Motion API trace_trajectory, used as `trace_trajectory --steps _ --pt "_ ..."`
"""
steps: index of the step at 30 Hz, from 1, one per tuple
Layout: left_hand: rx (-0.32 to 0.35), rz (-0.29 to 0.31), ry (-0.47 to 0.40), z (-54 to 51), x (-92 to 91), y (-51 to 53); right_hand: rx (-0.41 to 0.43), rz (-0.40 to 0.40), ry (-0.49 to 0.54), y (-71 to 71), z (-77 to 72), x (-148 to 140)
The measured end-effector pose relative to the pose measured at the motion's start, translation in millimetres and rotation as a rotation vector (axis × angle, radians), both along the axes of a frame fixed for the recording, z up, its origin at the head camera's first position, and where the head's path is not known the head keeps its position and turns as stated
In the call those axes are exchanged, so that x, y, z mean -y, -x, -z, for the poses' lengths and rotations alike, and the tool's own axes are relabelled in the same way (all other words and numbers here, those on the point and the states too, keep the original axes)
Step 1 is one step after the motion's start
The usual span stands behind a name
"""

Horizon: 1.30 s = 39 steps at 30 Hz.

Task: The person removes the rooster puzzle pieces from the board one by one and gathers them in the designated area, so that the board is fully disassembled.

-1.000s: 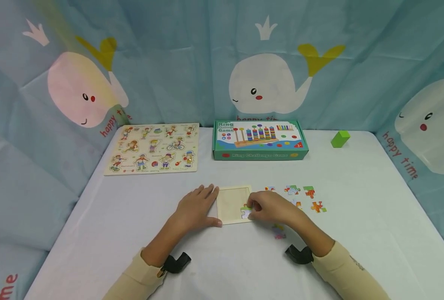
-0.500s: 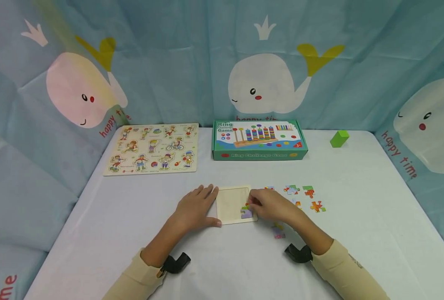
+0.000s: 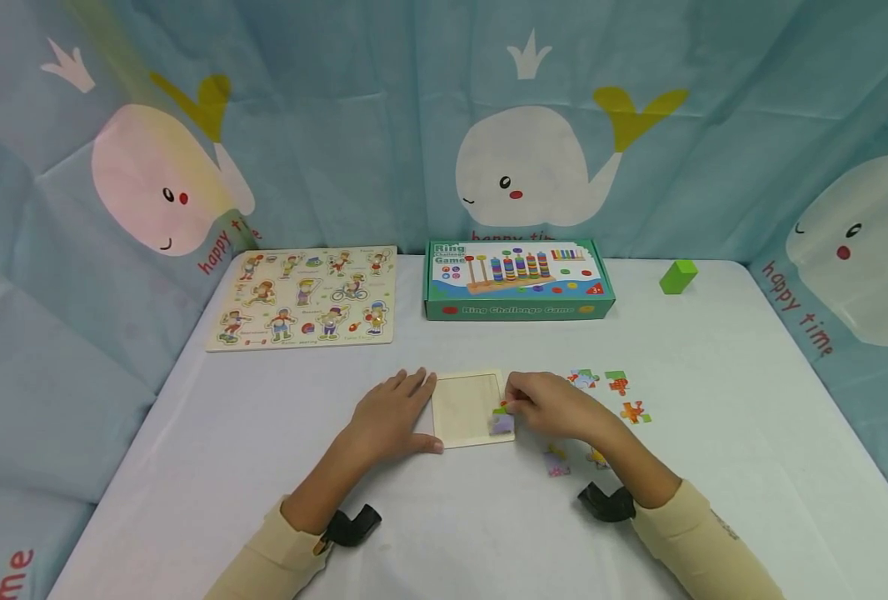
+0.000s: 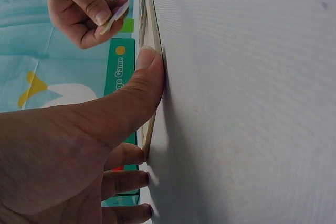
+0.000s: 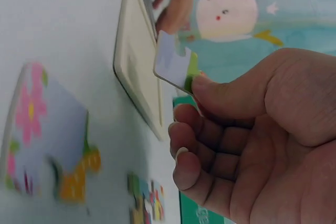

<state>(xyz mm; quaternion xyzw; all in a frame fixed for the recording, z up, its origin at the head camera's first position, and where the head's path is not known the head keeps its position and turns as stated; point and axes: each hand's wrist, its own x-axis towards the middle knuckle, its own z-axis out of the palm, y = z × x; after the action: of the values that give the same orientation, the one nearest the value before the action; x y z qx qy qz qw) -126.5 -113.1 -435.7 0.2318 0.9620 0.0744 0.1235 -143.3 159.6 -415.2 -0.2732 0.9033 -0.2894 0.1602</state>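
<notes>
My right hand [image 3: 556, 406] pinches a purple and green jigsaw piece [image 5: 174, 65] between thumb and forefinger. In the right wrist view the piece is lifted clear of the shallow wooden puzzle tray [image 3: 462, 408], above its right side. My left hand [image 3: 391, 421] rests at the tray's left edge, fingers spread straight, with the thumb [image 4: 142, 85] against the near left corner. Several loose jigsaw pieces lie right of the tray, among them one with a pink flower [image 5: 31, 108] and an orange one [image 3: 634, 412]. The right hand hides part of that group.
Behind the tray stands a green ring game box [image 3: 519, 310]. A wooden picture board [image 3: 301, 296] with figures lies at the back left. At the back right is a green block [image 3: 678, 277]. Blue whale-print curtains [image 3: 384, 125] surround the white table [image 3: 301, 467].
The pinched piece has come up out of the tray's near right corner and shifted slightly right with my right hand. My left hand has stayed in place.
</notes>
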Motion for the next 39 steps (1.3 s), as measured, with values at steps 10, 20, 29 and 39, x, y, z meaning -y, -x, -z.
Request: trace_trajectory --steps 10,20,29,39 --pt "-0.011 0.005 0.002 0.7 0.0 0.3 0.008 0.015 -0.019 -7.2 -10.4 -44.5" --pt "-0.01 0.002 0.007 0.7 1.1 0.3 0.119 0.058 -0.083 -13.5 -21.5 -106.2" --pt "-0.014 0.002 0.001 0.4 3.0 -1.1 0.205 0.077 -0.167 -20.9 -18.2 -142.1" --pt "-0.007 0.006 0.005 0.0 2.1 -2.0 0.243 0.09 -0.22 -21.3 -11.0 -154.3"
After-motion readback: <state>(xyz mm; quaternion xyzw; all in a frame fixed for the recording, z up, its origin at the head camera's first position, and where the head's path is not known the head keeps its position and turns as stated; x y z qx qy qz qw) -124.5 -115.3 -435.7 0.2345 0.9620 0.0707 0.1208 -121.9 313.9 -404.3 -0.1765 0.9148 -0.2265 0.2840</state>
